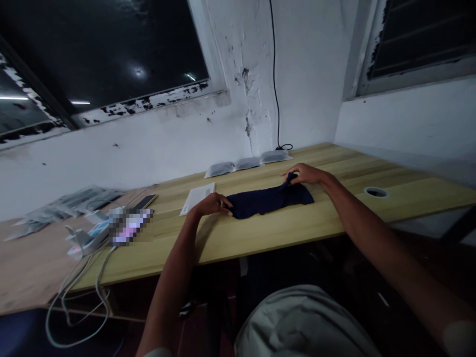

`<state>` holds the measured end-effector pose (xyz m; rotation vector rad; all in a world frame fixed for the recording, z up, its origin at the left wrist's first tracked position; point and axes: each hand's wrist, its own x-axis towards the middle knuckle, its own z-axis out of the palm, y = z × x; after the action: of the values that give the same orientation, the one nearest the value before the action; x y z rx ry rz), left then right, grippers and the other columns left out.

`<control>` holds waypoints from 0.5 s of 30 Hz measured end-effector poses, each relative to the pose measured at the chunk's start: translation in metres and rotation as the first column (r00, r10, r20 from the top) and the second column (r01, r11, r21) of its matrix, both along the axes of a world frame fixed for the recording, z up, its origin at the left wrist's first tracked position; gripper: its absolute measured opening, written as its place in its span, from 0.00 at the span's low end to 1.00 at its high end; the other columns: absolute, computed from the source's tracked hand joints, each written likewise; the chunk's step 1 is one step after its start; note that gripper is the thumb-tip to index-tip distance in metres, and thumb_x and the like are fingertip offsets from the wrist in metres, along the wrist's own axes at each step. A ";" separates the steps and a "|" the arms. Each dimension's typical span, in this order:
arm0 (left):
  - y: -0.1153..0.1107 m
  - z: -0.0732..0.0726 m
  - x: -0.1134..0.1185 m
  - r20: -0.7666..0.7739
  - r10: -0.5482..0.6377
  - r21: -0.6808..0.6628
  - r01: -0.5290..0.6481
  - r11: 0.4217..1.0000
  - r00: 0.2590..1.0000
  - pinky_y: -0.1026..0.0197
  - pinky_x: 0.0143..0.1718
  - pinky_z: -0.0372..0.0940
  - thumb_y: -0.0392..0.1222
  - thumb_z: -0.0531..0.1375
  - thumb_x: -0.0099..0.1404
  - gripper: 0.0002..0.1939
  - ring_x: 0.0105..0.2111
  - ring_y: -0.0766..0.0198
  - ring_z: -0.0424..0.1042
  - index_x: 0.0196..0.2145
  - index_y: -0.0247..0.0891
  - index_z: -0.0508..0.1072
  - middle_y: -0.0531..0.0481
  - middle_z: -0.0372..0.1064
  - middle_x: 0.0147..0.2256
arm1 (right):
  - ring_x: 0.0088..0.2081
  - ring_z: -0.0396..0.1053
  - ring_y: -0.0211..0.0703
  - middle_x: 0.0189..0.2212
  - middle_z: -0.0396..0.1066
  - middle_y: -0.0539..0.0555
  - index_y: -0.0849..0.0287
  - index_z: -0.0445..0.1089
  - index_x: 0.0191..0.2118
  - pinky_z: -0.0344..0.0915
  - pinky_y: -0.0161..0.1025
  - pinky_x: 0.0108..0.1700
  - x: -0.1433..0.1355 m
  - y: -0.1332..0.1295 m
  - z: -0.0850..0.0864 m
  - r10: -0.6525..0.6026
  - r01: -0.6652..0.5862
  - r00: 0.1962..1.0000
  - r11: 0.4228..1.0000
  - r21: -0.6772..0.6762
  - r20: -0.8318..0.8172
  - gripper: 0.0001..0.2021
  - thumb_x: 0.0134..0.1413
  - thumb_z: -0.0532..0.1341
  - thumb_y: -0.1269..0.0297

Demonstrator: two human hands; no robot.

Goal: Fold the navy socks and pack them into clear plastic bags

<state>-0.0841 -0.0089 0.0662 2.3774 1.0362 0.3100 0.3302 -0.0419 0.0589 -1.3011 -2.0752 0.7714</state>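
Note:
A dark navy piece of cloth (260, 201) lies flattened lengthwise on the wooden table, in the middle of the head view. At its left end my left hand (213, 204) grips the edge between thumb and fingers. My right hand (303, 174) pinches a raised fold near the other end, and part of the cloth spreads out flat beneath that hand. Whether the cloth is a garment I cannot tell. A white flat packet (197, 196) rests just behind my left hand.
Clear plastic packets (247, 162) line the wall edge of the table (334, 213). More packets (74, 203) lie at the left, beside a power strip (89, 240) with white cables (98, 277) hanging off the edge. A phone (145, 202) is near them. A round cable hole (376, 192) is at right.

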 end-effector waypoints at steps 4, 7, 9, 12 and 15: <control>0.004 -0.003 0.001 0.025 0.009 0.008 -0.009 1.000 1.000 0.62 0.32 0.64 0.45 0.68 0.49 0.10 0.29 0.62 0.73 0.32 0.43 0.82 0.49 0.78 0.30 | 0.44 0.73 0.50 0.38 0.79 0.53 0.58 0.79 0.34 0.64 0.41 0.50 -0.003 -0.002 -0.003 0.092 -0.084 0.993 0.990 -0.113 0.074 0.14 0.36 0.71 0.60; 0.002 0.001 -0.001 -0.010 -0.031 -0.001 0.031 1.000 0.999 0.61 0.33 0.65 0.43 0.68 0.49 0.09 0.29 0.61 0.73 0.30 0.41 0.81 0.49 0.77 0.29 | 0.41 0.72 0.48 0.36 0.79 0.53 0.57 0.79 0.31 0.64 0.38 0.46 -0.005 -0.008 0.000 0.022 -0.001 0.992 0.987 -0.163 0.124 0.11 0.37 0.71 0.60; -0.004 0.007 -0.001 -0.017 -0.066 -0.040 0.065 0.997 0.998 0.61 0.32 0.65 0.43 0.68 0.48 0.10 0.29 0.61 0.73 0.31 0.40 0.80 0.49 0.76 0.28 | 0.40 0.71 0.47 0.34 0.79 0.53 0.58 0.78 0.31 0.64 0.36 0.44 -0.007 -0.012 0.005 0.014 0.000 0.996 0.989 -0.150 0.093 0.12 0.38 0.70 0.58; -0.015 0.018 -0.001 0.045 -0.083 -0.106 0.087 0.991 0.996 0.62 0.32 0.65 0.43 0.69 0.48 0.14 0.32 0.61 0.72 0.34 0.38 0.78 0.48 0.74 0.30 | 0.38 0.71 0.47 0.31 0.77 0.54 0.62 0.78 0.31 0.62 0.38 0.42 -0.010 -0.015 0.012 0.054 -0.055 0.998 0.996 -0.066 -0.014 0.17 0.38 0.70 0.52; -0.020 0.023 0.000 0.191 -0.054 -0.129 0.080 0.988 0.980 0.60 0.37 0.67 0.45 0.71 0.47 0.17 0.35 0.61 0.72 0.34 0.37 0.75 0.46 0.73 0.33 | 0.38 0.71 0.48 0.31 0.76 0.54 0.61 0.77 0.31 0.63 0.41 0.44 -0.012 -0.013 0.011 0.026 -0.025 0.995 1.000 0.013 -0.097 0.21 0.35 0.71 0.48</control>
<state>-0.0840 -0.0294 0.0896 2.2081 0.8604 0.4152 0.3184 -0.0552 0.0698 -1.2086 -2.0202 0.8157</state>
